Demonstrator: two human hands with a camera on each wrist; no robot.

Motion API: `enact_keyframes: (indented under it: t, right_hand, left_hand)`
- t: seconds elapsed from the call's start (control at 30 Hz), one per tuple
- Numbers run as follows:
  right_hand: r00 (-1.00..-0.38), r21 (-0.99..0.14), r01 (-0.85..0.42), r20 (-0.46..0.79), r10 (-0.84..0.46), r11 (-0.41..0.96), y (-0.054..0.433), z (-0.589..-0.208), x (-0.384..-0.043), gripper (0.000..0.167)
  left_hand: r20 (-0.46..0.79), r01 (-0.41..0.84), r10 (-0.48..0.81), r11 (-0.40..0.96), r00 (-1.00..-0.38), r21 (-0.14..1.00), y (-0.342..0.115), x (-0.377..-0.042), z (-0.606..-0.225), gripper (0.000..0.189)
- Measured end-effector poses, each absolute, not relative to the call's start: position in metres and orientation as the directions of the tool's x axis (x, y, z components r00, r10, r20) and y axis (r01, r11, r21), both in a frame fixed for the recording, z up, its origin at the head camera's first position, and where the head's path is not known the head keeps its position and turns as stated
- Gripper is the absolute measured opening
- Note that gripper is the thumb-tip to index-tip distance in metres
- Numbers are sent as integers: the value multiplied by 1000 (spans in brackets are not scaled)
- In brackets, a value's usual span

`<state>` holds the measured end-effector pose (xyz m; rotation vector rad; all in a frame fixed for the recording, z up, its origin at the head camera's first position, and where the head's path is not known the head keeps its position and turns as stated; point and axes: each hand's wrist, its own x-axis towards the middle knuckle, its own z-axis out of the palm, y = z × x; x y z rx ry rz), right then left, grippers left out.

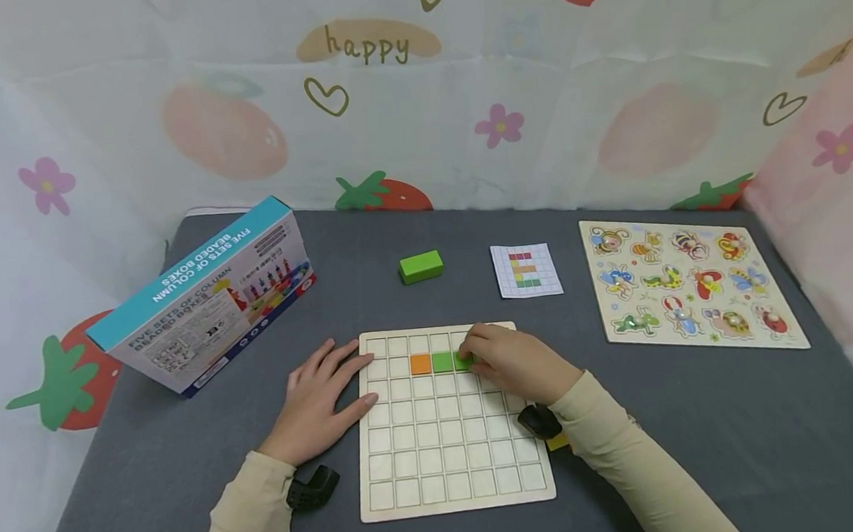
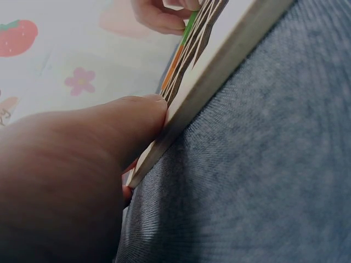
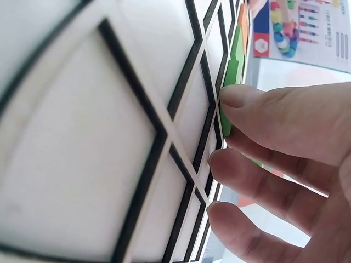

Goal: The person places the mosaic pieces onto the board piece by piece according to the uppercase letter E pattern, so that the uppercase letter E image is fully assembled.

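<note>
box (image 1: 203, 296) left, bare cloth (image 1: 711, 436) right

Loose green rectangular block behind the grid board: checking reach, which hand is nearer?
Right. The right hand lies just right of below the block; the left hand sits farther left.

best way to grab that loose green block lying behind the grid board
Probably from above, pinching the two long sides of the green block. It lies flat on the grey table as a short oblong with open cloth all round it, so finger and thumb can span its narrow width; the ends sit further apart.
</note>
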<state>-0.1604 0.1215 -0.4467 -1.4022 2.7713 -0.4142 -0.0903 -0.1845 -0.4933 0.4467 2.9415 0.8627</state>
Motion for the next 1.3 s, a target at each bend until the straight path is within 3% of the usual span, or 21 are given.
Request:
enact_keyframes:
  t: [0.77, 0.97, 1.17, 1.3]
  right_hand:
    - [-623, -256, -767, 74, -779, 588, 128, -435, -157, 20]
    - [-701, -261, -700, 73, -709, 665, 159, -417, -146, 24]
    - [-831, -406, -463, -110, -546, 788, 211, -400, -116, 30]
    - [-880, -417, -331, -187, -436, 847, 244, -399, -94, 32]
  left_hand:
    - [56, 273, 290, 794, -955, 544, -183, -91, -493, 59]
    - [34, 263, 292, 800, -956, 540, -187, -89, -495, 59]
    - [38, 265, 292, 795, -956, 546, -184, -91, -494, 66]
    - [53, 271, 291, 787, -955, 554, -185, -89, -495, 67]
